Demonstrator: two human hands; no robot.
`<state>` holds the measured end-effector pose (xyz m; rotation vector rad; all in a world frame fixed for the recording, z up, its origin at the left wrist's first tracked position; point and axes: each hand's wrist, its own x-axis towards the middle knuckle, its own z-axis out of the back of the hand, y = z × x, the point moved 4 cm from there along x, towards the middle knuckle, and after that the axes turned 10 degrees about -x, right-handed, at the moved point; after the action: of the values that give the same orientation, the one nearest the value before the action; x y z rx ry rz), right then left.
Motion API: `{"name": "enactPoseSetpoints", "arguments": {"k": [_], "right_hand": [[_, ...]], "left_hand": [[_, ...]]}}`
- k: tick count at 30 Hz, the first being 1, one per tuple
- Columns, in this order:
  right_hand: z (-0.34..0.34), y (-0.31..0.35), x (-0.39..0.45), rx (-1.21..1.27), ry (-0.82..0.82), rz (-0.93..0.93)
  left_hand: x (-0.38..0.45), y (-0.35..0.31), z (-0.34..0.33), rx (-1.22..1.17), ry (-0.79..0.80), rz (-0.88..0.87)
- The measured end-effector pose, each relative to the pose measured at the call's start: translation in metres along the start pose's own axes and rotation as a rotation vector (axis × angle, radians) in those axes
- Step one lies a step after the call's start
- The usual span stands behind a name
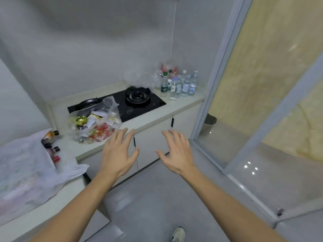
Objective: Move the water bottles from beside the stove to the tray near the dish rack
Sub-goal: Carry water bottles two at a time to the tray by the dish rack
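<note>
Several clear water bottles [180,84] with green, white and blue caps stand upright in a cluster on the pale countertop [183,103], just right of the black gas stove [122,103]. My left hand [117,152] and my right hand [176,151] are stretched out in front of me with fingers spread, holding nothing. Both hover in front of the cabinet doors, well short of the bottles. No tray or dish rack is in view.
A clear plastic bag of snacks [94,124] sits on the stove's near left corner, a dark pan [89,102] behind it. A white bag with small bottles [31,165] lies on the left counter. A glass sliding door [244,119] stands at right.
</note>
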<state>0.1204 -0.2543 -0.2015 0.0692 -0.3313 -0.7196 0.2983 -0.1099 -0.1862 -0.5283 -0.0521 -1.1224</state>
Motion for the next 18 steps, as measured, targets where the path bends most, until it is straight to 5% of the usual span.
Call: {"name": "enactPoseSetpoints", "arguments": {"k": [18], "right_hand": [[-0.032, -0.251, 0.265, 0.01, -0.014, -0.088]], "left_hand": [[0.337, -0.087, -0.166, -0.088, 0.05, -0.059]]}}
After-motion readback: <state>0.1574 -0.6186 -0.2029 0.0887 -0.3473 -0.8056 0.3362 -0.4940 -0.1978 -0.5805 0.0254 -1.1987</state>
